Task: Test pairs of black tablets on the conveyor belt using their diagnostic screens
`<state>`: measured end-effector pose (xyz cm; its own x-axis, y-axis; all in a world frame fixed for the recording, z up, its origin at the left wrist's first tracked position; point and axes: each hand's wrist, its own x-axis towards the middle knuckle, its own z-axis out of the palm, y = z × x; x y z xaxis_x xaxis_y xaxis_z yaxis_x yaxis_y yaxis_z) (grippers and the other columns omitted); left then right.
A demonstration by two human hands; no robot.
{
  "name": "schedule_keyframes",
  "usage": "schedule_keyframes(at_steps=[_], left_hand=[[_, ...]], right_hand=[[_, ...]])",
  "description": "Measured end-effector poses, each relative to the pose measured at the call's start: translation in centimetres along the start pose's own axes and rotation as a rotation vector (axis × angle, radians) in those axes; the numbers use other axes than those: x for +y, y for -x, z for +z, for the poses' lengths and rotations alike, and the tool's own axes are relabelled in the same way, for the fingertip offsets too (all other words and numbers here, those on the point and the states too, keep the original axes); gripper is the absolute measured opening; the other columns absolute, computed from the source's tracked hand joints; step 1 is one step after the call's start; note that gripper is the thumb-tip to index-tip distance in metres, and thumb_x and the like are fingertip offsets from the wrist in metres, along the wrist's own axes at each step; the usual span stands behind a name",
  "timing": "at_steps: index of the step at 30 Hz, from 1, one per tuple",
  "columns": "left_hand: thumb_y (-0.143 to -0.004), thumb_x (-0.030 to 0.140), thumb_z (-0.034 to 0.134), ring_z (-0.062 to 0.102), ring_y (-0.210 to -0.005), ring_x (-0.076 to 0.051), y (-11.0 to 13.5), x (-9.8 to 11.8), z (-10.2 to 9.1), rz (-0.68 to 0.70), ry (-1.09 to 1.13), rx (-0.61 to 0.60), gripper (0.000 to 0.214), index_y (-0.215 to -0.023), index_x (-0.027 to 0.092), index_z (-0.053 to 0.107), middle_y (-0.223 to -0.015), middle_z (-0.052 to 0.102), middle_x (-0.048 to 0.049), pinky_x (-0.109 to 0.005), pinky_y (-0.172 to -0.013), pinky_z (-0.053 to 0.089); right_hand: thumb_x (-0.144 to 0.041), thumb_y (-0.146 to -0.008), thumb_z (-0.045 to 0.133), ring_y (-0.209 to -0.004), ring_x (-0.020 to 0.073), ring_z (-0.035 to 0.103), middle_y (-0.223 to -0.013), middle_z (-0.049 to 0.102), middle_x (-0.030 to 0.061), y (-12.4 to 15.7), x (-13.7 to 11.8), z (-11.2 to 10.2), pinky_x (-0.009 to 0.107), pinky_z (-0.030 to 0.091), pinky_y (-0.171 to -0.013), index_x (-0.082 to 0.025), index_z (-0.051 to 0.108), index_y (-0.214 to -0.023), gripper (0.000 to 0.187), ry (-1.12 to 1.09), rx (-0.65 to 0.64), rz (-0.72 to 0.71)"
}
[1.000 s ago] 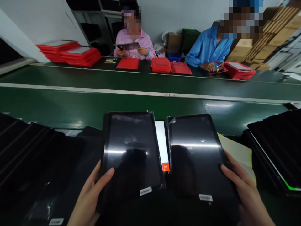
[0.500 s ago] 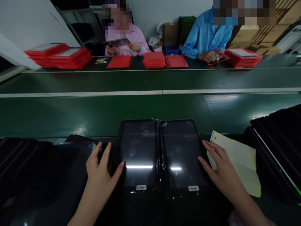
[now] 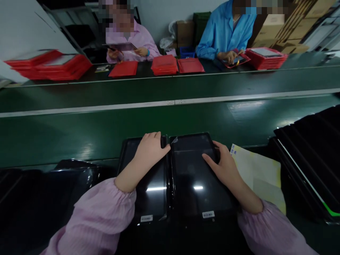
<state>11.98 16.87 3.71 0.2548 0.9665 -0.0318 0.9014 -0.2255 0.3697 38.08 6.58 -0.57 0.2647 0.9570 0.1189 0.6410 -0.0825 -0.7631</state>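
Observation:
Two black tablets lie side by side in front of me, screens up. My left hand (image 3: 151, 148) rests on the far end of the left tablet (image 3: 148, 193), fingers curled over its top right corner. My right hand (image 3: 223, 164) lies on the upper right of the right tablet (image 3: 195, 184), fingers bent against the glass near its right edge. Each tablet has a small white label (image 3: 208, 214) at its near end. Both my sleeves are pink.
A yellow-white sheet (image 3: 261, 175) lies right of the tablets. Stacks of black tablets (image 3: 310, 156) stand at right, dark bagged ones (image 3: 39, 198) at left. The green conveyor belt (image 3: 106, 124) runs across. Beyond it, two seated people handle tablets among red cases (image 3: 163, 64).
Both tablets were lowered flat and pushed together, covering the lit screen between them. My hands slid from the near outer edges up to the far ends of the tablets.

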Motion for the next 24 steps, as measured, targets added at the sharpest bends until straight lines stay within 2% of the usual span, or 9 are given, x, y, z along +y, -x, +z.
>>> schedule_keyframes(at_steps=[5, 10, 14, 16, 19, 21, 22, 24], left_hand=[[-0.094, 0.037, 0.052, 0.062, -0.136, -0.040, 0.4, 0.5, 0.0, -0.012, -0.105, -0.002, 0.057, -0.139, 0.006, 0.069, -0.141, 0.072, -0.0234, -0.053, -0.121, 0.043], [-0.094, 0.035, 0.050, 0.067, -0.127, -0.043, 0.4, 1.2, -0.5, -0.018, -0.175, -0.025, 0.055, -0.131, 0.000, 0.071, -0.130, 0.075, -0.0279, -0.054, -0.110, 0.051], [-0.094, 0.031, 0.050, 0.070, -0.118, -0.043, 0.2, 1.9, -0.5, -0.026, -0.155, -0.031, 0.044, -0.116, 0.003, 0.077, -0.116, 0.078, -0.0270, -0.054, -0.104, 0.055], [-0.094, 0.029, 0.051, 0.070, -0.123, -0.042, 0.2, 1.6, -0.8, -0.020, -0.102, -0.027, 0.043, -0.118, 0.004, 0.077, -0.120, 0.079, -0.0252, -0.053, -0.107, 0.055], [-0.097, 0.034, 0.051, 0.060, -0.144, -0.034, 1.7, -0.6, -2.4, 0.016, 0.034, -0.017, 0.056, -0.144, 0.007, 0.066, -0.150, 0.068, -0.0192, -0.047, -0.121, 0.046], [-0.098, 0.044, 0.051, 0.049, -0.154, -0.031, 4.0, -3.2, -3.5, -0.054, 0.251, 0.037, 0.066, -0.156, 0.012, 0.056, -0.165, 0.056, -0.0140, -0.047, -0.128, 0.038], [-0.097, 0.048, 0.053, 0.047, -0.156, -0.032, 5.4, -4.7, -3.8, -0.166, 0.408, 0.096, 0.067, -0.155, 0.016, 0.057, -0.165, 0.056, -0.0122, -0.050, -0.130, 0.035], [-0.095, 0.051, 0.058, 0.048, -0.155, -0.035, 8.2, -7.6, -3.7, -0.480, 0.670, 0.202, 0.068, -0.155, 0.020, 0.058, -0.166, 0.055, -0.0106, -0.054, -0.130, 0.035]], right_hand=[[-0.066, -0.087, 0.074, -0.134, 0.0389, 0.064, -0.143, 0.065, 0.0175, -0.3, 0.7, 0.1, 0.061, 0.055, -0.113, -0.024, 0.060, -0.143, 0.071, -0.125, -0.051, -0.012], [-0.066, -0.080, 0.083, -0.140, 0.0381, 0.061, -0.148, 0.064, 0.0131, -0.7, 1.4, 0.2, 0.061, 0.051, -0.119, -0.030, 0.061, -0.143, 0.076, -0.305, -0.081, 0.085], [-0.070, -0.086, 0.075, -0.144, 0.0347, 0.060, -0.152, 0.066, 0.0092, -0.2, 1.4, 0.0, 0.057, 0.054, -0.117, -0.034, 0.058, -0.151, 0.076, -0.377, -0.137, 0.127], [-0.076, -0.091, 0.064, -0.149, 0.0327, 0.057, -0.160, 0.061, 0.0059, 0.5, 1.3, -0.1, 0.054, 0.052, -0.120, -0.037, 0.055, -0.155, 0.076, -0.410, -0.172, 0.119], [-0.078, -0.100, 0.044, -0.156, 0.0295, 0.050, -0.172, 0.047, 0.0009, 1.7, 1.4, -0.2, 0.052, 0.048, -0.124, -0.039, 0.044, -0.165, 0.075, -0.499, -0.225, 0.099], [-0.075, -0.103, 0.039, -0.158, 0.0271, 0.047, -0.175, 0.041, -0.0022, 2.3, 1.6, -0.1, 0.050, 0.047, -0.126, -0.040, 0.037, -0.169, 0.074, -0.574, -0.266, 0.090], [-0.076, -0.103, 0.040, -0.159, 0.0261, 0.045, -0.176, 0.038, -0.0037, 2.4, 1.7, -0.1, 0.049, 0.046, -0.127, -0.041, 0.035, -0.169, 0.075, -0.602, -0.276, 0.085], [-0.078, -0.101, 0.043, -0.160, 0.0254, 0.042, -0.176, 0.036, -0.0058, 2.5, 1.8, 0.1, 0.048, 0.045, -0.128, -0.042, 0.035, -0.169, 0.078, -0.618, -0.287, 0.083]])
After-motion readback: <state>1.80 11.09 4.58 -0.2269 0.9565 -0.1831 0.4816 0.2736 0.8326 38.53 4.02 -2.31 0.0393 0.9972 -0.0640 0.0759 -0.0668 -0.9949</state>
